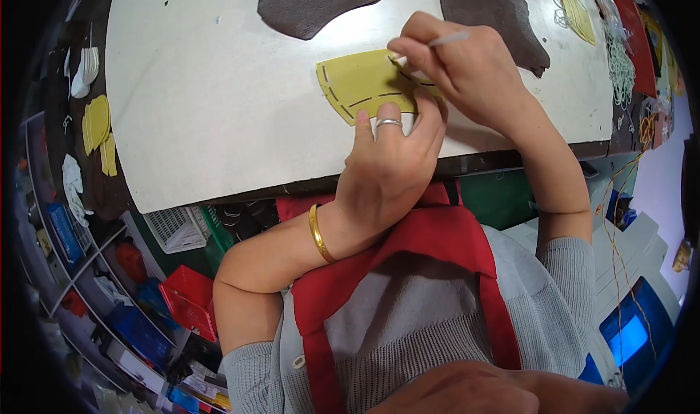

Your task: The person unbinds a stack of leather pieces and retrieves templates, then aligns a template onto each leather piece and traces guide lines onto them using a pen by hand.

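A curved yellow template (355, 80) with dark dash-like slots along its edges lies on the white tabletop (211, 115). My left hand (390, 159), wearing a ring, rests on its near edge with the fingers spread and pressing down. In my right hand (477, 75) is a slim pale pen (450, 39), pinched between thumb and fingers, its tip at the template's far edge. The right end of the template is partly hidden by my hands. Dark brown leather-like pieces (321, 7) lie beyond the template, and another dark brown piece (496, 18) lies behind my right hand.
At the table's right end are another yellow piece (572, 9), tangled pale cord (620, 67) and a red sheet (633, 42). To the left are yellow pieces (96, 126) and a white glove (74, 184). A white basket (175, 230) and a red bin (189, 301) stand below.
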A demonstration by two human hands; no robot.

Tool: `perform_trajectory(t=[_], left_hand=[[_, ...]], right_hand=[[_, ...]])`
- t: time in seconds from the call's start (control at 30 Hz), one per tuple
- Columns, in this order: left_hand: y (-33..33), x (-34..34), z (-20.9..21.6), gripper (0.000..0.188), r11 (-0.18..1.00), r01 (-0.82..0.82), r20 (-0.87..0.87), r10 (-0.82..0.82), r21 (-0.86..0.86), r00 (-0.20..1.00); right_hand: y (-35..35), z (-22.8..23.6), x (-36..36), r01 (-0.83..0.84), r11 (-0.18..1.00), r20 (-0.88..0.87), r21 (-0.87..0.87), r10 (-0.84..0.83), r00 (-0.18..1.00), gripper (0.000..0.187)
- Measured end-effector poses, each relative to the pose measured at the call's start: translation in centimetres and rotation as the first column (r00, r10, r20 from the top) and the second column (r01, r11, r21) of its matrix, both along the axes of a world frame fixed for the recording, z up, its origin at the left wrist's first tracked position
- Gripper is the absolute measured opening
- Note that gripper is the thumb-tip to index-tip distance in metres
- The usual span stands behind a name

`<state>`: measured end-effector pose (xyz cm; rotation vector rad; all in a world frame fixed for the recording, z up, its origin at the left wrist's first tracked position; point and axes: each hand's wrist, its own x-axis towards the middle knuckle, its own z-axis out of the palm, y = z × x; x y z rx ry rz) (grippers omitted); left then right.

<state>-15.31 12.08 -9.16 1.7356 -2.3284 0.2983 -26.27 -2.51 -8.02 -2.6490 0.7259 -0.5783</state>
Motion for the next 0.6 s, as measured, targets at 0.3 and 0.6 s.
perform_trajectory(t=[0.3,0.6], left_hand=[[-0.5,-0.1,0.3,0.041,1.000,-0.001,0.072,0.002,-0.016,0.997],[-0.9,1.1,0.3,0.020,0.998,-0.063,0.001,0.063,-0.024,0.998]], right_hand=[[-0.1,1.7,-7.3,0.004,0.999,-0.084,-0.044,-0.008,0.996,0.027],[1.0,2.4,-3.1,0.197,0.953,-0.354,0.231,-0.107,0.929,0.020]])
